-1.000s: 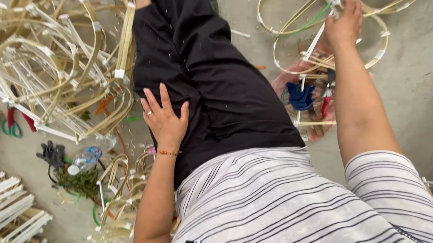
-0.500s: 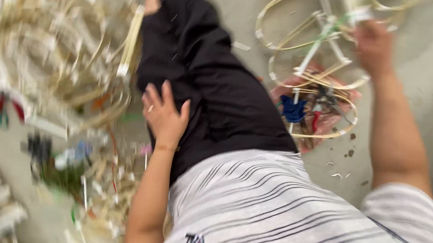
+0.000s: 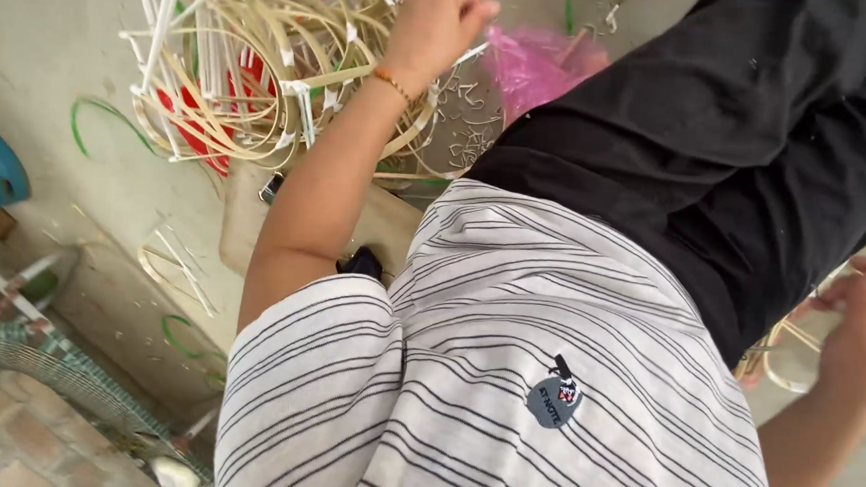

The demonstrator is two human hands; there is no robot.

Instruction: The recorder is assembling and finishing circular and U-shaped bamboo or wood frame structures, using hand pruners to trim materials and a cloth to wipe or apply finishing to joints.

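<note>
- Cane strips (image 3: 253,72): pale, smooth, slightly glossy wood.
- Pink bag (image 3: 539,64), right of the strips: thin shiny plastic.
- Floor (image 3: 43,59), left of the strips: matt rough concrete.
- Striped shirt (image 3: 505,378): soft cloth.

Concrete floor (image 3: 51,100) bears bamboo strips (image 3: 253,72), shavings (image 3: 464,140).

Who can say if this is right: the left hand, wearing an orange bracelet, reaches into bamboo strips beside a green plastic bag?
Not quite. The head view shows the plastic bag is pink, not green; the left hand, orange bracelet and bamboo strips are as stated.
</note>
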